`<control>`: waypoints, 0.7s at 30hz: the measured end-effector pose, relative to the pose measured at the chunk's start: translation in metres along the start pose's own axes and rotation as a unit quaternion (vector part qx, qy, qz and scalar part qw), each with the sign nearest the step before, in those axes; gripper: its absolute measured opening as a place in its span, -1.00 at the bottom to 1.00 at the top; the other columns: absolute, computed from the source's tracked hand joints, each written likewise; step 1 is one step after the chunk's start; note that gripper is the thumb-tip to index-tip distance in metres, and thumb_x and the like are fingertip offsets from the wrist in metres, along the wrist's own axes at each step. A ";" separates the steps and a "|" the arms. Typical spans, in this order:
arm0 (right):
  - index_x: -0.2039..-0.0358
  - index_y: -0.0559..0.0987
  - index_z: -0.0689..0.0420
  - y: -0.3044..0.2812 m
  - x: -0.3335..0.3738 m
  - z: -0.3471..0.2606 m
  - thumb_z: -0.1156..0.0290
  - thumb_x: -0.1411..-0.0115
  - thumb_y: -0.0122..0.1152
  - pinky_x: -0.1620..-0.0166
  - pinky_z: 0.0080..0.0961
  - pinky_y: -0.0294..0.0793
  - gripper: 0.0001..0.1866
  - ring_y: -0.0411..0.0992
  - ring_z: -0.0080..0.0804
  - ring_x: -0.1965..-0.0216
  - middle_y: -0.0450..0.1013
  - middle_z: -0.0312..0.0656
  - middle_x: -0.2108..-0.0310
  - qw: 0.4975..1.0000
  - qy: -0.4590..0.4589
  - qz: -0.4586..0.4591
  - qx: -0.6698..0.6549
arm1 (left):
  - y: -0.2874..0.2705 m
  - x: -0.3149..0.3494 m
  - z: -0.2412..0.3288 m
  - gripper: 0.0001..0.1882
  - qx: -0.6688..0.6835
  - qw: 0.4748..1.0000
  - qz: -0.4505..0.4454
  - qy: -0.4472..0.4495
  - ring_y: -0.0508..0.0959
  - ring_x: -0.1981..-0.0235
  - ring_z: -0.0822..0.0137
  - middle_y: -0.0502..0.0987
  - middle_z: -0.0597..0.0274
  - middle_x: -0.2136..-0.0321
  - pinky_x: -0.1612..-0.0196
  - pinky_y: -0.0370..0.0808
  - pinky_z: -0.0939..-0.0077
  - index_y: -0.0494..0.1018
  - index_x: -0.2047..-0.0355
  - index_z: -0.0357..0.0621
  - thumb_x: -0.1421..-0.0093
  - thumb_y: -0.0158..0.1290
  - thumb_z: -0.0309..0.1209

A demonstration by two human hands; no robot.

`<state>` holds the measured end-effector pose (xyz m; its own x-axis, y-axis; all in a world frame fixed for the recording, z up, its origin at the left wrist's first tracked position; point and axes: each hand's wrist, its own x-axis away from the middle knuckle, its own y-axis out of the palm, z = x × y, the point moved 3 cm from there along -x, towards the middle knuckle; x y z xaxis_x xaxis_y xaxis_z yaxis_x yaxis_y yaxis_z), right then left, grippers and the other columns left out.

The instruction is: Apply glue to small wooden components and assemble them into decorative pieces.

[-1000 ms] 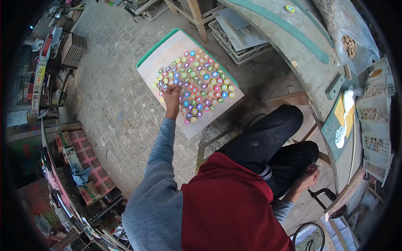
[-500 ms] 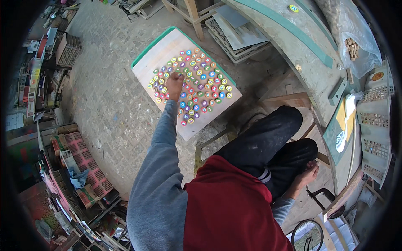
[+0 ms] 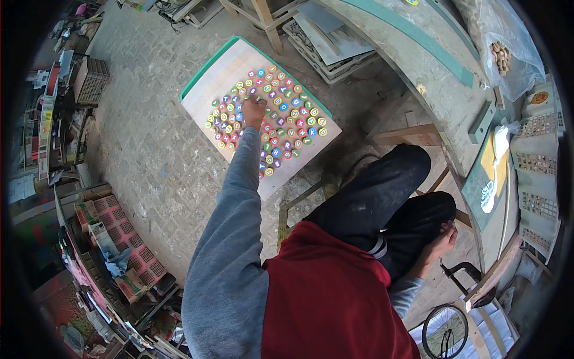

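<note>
My left hand (image 3: 253, 112) reaches down over a pale board (image 3: 210, 70) with a green edge. Its thumb and fingers are pinched together among many small round letter discs (image 3: 276, 152), coloured red, yellow, blue, green, purple and orange. Whatever lies between the fingertips, if anything, is too small to make out. The discs lie close together, letters facing up. My right hand (image 3: 443, 240) rests beside my bent knee with its fingers curled in; anything inside them is hidden.
A workbench (image 3: 412, 57) curves along the right, carrying a clear bag (image 3: 517, 54) with small wooden pieces. A black clamp (image 3: 463, 272) grips its near end. Crates with flat sheets (image 3: 335, 48) stand beyond the board. At left, a pink crate (image 3: 128, 239) stands by the shelves.
My left hand has shifted slightly away and to the right over the discs, still pinched. My right hand has risen a little by the knee. The whole view has shifted slightly.
</note>
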<state>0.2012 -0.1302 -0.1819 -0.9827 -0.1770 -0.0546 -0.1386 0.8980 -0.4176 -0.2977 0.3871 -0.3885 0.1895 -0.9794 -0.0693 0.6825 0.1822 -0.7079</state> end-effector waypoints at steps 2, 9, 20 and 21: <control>0.27 0.62 0.23 -0.002 -0.001 0.003 0.25 -0.37 0.08 0.26 -0.61 0.32 -0.71 0.35 -0.61 0.40 0.49 -0.31 0.46 1.000 -0.001 0.008 -0.002 | 0.004 0.004 0.007 -0.51 -0.038 0.998 -0.052 -0.010 0.64 0.42 0.18 0.63 0.00 0.43 0.29 0.56 0.28 0.57 0.14 -0.32 0.06 0.30 -0.28; 0.27 0.62 0.22 0.001 0.001 -0.001 0.26 -0.37 0.07 0.28 -0.61 0.33 -0.71 0.36 -0.61 0.41 0.49 -0.31 0.46 1.000 0.004 0.016 0.011 | 0.008 0.011 -0.002 -0.60 -0.003 0.998 0.019 0.055 0.63 0.40 -0.04 0.61 -0.08 0.47 0.30 0.55 0.11 0.56 0.23 -0.30 0.05 0.28 -0.32; 0.24 0.62 0.23 -0.002 -0.001 0.003 0.26 -0.38 0.06 0.27 -0.61 0.32 -0.70 0.37 -0.60 0.40 0.49 -0.31 0.46 1.000 -0.002 0.020 0.019 | -0.004 0.022 0.018 -0.67 0.018 1.000 -0.006 0.015 0.62 0.50 0.05 0.59 -0.07 0.52 0.41 0.51 0.19 0.56 0.19 -0.29 -0.05 0.21 -0.35; 0.23 0.62 0.23 -0.004 -0.001 0.004 0.26 -0.38 0.06 0.27 -0.61 0.32 -0.70 0.37 -0.60 0.40 0.49 -0.31 0.46 1.000 -0.005 0.020 0.024 | -0.003 0.023 0.018 -0.67 0.019 1.000 -0.007 0.016 0.62 0.50 0.05 0.59 -0.07 0.52 0.41 0.51 0.19 0.56 0.19 -0.29 -0.05 0.21 -0.35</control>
<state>0.2035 -0.1345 -0.1836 -0.9858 -0.1464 -0.0817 -0.0934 0.8844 -0.4573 -0.2828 0.3659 -0.3748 0.1584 -0.9839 -0.0827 0.7111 0.1718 -0.6818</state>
